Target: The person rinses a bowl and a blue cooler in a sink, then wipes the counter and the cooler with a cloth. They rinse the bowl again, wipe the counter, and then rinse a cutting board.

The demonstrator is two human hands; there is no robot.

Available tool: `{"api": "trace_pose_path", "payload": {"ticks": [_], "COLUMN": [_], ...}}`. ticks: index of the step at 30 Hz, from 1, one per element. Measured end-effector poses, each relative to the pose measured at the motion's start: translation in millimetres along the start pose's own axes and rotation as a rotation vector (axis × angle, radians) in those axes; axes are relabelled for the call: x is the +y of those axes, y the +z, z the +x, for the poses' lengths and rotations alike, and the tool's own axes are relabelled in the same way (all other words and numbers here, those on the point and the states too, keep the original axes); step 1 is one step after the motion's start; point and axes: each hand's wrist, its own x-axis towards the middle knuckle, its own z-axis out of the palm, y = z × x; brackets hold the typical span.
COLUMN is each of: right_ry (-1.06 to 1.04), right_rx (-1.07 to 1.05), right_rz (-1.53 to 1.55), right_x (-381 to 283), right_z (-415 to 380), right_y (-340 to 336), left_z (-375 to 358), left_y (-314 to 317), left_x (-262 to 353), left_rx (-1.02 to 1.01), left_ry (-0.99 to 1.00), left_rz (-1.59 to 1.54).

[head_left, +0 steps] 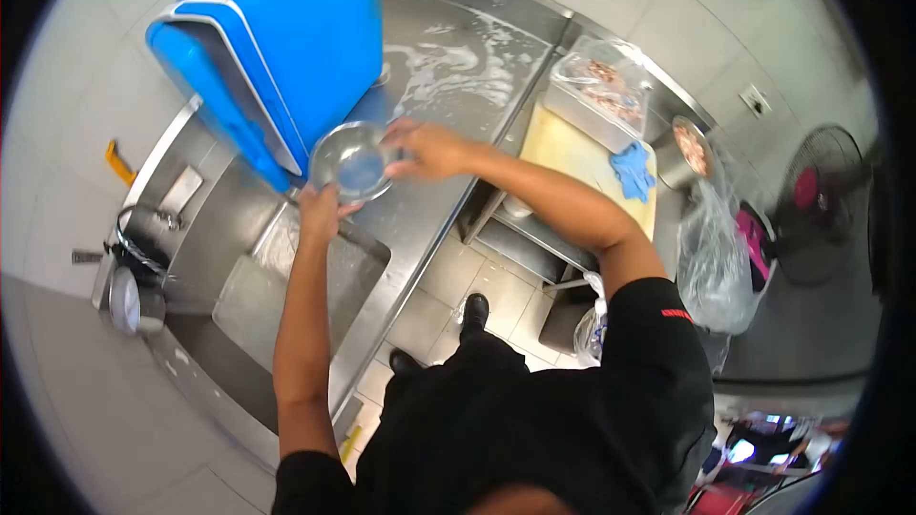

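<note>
A shiny round metal bowl point(355, 168) is held up over the edge of the steel counter, beside the sink. My left hand point(322, 214) grips its near left rim, fingers closed on the edge. On the opposite side my right hand point(420, 149) is closed on the right rim, a little smeared by motion. The bowl's inside has a bluish sheen. Right behind it stands a big blue cooler point(310, 24) on its side, its lid point(219, 105) hanging partly open toward the sink.
White suds streak the steel counter point(420, 0). The sink point(367, 277) lies left. To the right, a cutting board point(558, 138) holds a tub of meat point(596, 119) and a blue glove point(632, 172). A metal pot point(676, 170), plastic bag point(714, 272) and fan point(822, 167) stand beyond.
</note>
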Motion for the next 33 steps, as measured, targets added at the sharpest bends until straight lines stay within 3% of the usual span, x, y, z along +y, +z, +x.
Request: {"api": "trace_pose_path", "payload": {"ticks": [2, 5, 8, 12, 15, 17, 19, 21, 23, 25, 27, 29, 33], "right_ry": [-0.020, 0.055, -0.107, -0.059, 0.022, 0.001, 0.008, 0.006, -0.008, -0.001, 0.168, 0.295, 0.573], "right_rx": [0.132, -0.060, -0.079, -0.061, 0.006, 0.277, 0.356, 0.421, 0.511, 0.502, 0.515, 0.482, 0.392], "right_rz": [-0.143, -0.110, -0.147, -0.009, 0.022, 0.003, -0.014, -0.045, -0.163, -0.205, -0.262, -0.257, -0.245], "right_x": [31, 53, 106, 155, 188, 204, 218, 235, 255, 273, 288, 297, 329], "right_z": [-11, -24, -27, -24, -23, -24, -31, -36, -44, -53, -63, -72, -87], "right_y": [-18, -67, -76, -92, -106, -117, -136, -158, -177, -195, -209, -222, -241], "left_z": [14, 46, 77, 116, 162, 182, 204, 217, 252, 278, 304, 316, 342], "left_y": [34, 73, 113, 174, 198, 219, 241, 268, 288, 318, 342, 376, 440], "left_x": [6, 20, 20, 36, 43, 54, 54, 62, 28, -18, -70, -112, -158], "left_rx": [0.035, 0.025, -0.025, -0.042, -0.153, -0.215, -0.294, -0.383, -0.419, -0.396, -0.620, -0.724, -0.822], "left_ry": [-0.017, -0.018, -0.056, -0.088, -0.102, -0.089, -0.063, -0.048, -0.083, -0.096, 0.106, 0.459, 0.569], "left_rz": [0.012, 0.050, 0.038, 0.038, 0.062, 0.117, 0.097, -0.075, -0.143, 0.143, 0.576, 0.804, 0.947]}}
